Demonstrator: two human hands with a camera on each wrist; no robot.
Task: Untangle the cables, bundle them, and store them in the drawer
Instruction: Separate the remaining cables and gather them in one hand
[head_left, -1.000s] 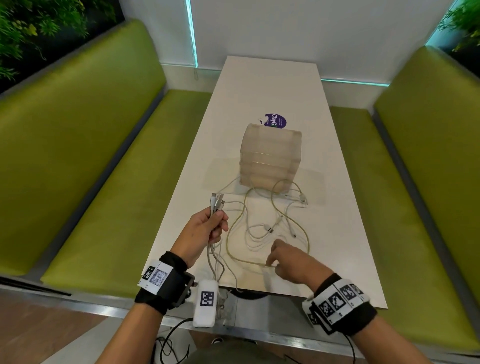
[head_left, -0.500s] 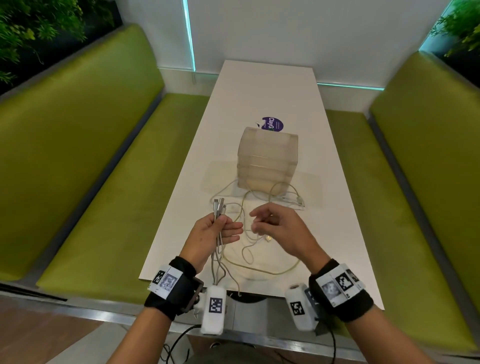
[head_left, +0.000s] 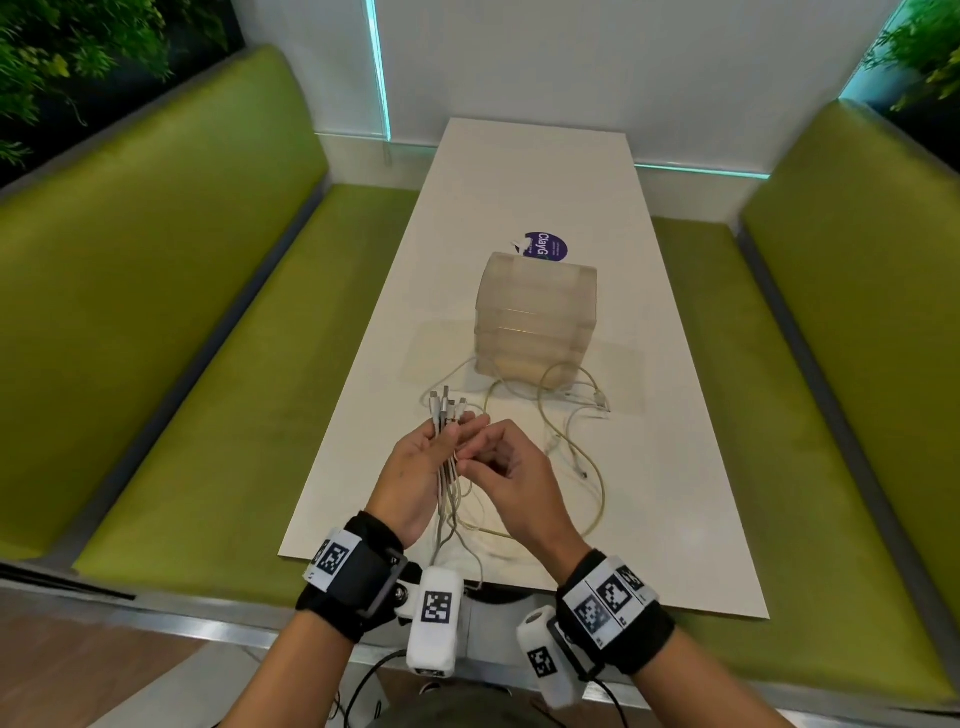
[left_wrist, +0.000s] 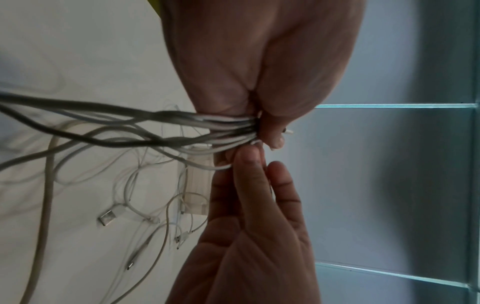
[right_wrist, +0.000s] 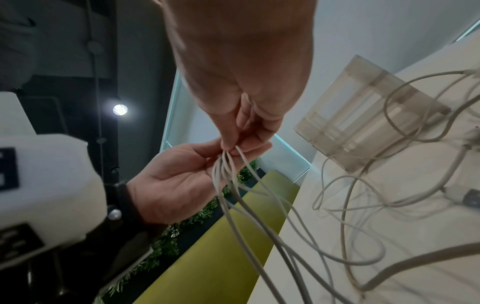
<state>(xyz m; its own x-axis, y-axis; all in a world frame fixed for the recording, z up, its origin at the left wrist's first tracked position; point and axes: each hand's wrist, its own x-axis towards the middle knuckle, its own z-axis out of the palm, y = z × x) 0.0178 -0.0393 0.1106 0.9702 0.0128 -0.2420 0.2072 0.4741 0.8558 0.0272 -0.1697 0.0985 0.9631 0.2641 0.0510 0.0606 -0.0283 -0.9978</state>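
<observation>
The left hand (head_left: 415, 470) is holding a gathered set of white cables (head_left: 451, 470) across its palm, plug ends (head_left: 445, 402) fanning out past the fingers. The right hand (head_left: 511, 475) is pinching the same strands between thumb and fingertips. In my judgement the task is at an early stage: ends are collected, yet loose loops (head_left: 571, 441) are lying on the white table (head_left: 530, 176), nothing is bundled, and the translucent drawer unit (head_left: 536, 317) is standing closed beyond them. The left wrist view is showing a USB-A plug (left_wrist: 110, 217) that the head view is not resolving.
</observation>
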